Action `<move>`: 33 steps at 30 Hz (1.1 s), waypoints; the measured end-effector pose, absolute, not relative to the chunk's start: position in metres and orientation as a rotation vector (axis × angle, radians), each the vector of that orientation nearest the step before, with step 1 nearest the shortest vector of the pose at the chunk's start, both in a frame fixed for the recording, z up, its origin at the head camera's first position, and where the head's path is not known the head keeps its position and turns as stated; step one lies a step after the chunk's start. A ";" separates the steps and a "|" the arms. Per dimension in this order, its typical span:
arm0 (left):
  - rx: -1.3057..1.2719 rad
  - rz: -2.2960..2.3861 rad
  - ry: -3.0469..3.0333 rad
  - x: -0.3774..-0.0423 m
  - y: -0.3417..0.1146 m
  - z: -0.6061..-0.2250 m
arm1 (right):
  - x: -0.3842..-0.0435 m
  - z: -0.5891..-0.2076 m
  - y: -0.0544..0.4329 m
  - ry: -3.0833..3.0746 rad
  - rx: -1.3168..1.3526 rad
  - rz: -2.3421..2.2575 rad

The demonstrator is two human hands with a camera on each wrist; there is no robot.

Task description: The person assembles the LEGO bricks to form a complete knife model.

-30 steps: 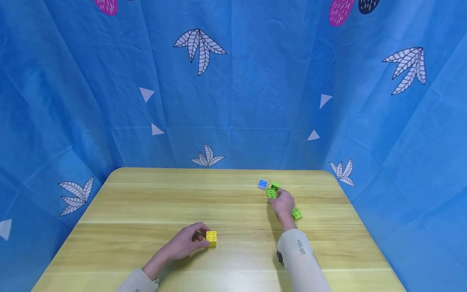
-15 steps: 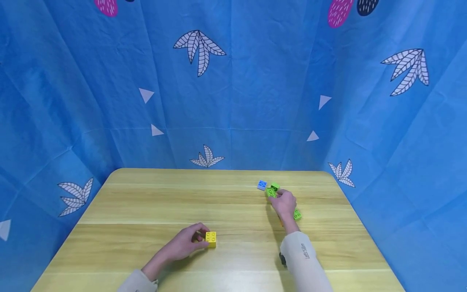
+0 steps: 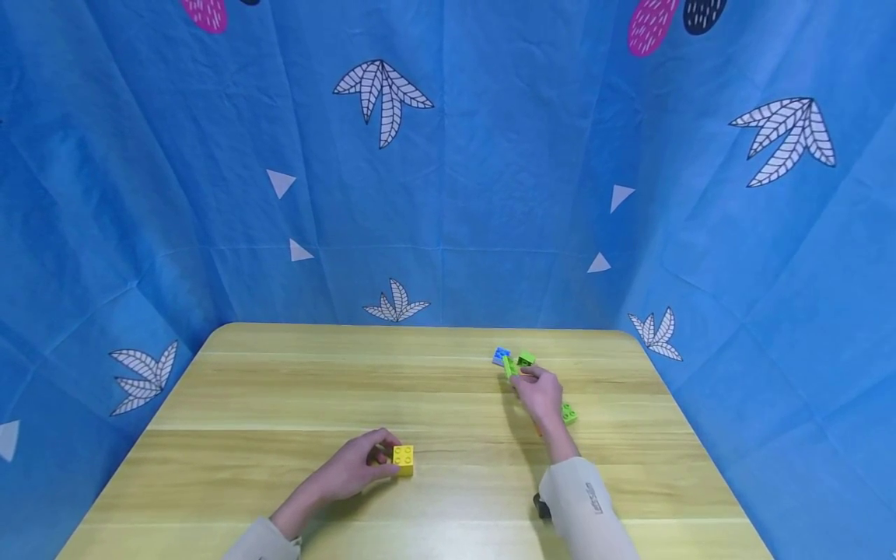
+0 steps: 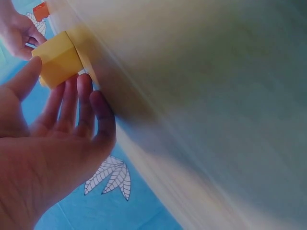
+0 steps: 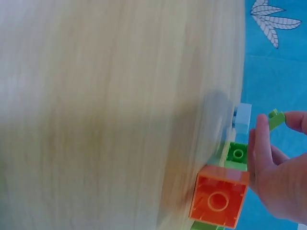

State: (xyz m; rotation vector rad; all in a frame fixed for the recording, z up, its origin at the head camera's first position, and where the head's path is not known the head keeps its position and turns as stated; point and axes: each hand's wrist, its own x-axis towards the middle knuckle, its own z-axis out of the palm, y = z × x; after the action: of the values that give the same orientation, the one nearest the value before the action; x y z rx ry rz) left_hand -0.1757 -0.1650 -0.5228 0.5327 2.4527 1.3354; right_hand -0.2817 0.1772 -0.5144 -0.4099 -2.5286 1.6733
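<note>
On the near middle of the table, a yellow building block sits between the thumb and fingers of my left hand; in the left wrist view the thumb touches one side of the yellow block. Farther off to the right, my right hand pinches a light green building block. The right wrist view has this green block between thumb and fingertips, tilted above the table. Just beyond the fingers lie a blue block and another green block.
Close by the right hand stands a large orange block, its hollow underside showing and mostly hidden in the head view. A further green block lies right of that wrist. A blue patterned curtain hangs behind and beside the wooden table.
My right hand has shifted slightly left and turned the light green block, which now shows its narrow side and overlaps the blue block. The left hand stays at the yellow block.
</note>
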 end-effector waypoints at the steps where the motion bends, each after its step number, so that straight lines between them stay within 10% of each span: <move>1: 0.531 1.335 2.452 -0.176 -0.165 -0.523 | -0.281 -0.514 0.176 -2.510 -0.402 1.722; 33: 0.509 1.328 2.461 -0.174 -0.163 -0.520 | -0.276 -0.506 0.150 -2.315 -0.050 2.364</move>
State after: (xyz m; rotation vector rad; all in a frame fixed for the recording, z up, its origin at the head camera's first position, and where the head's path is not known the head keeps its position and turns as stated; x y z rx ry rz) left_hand -0.1743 -0.1626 -0.5205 0.5092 2.4609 1.3280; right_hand -0.2756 0.1498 -0.5059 -0.0504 -2.3151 2.3638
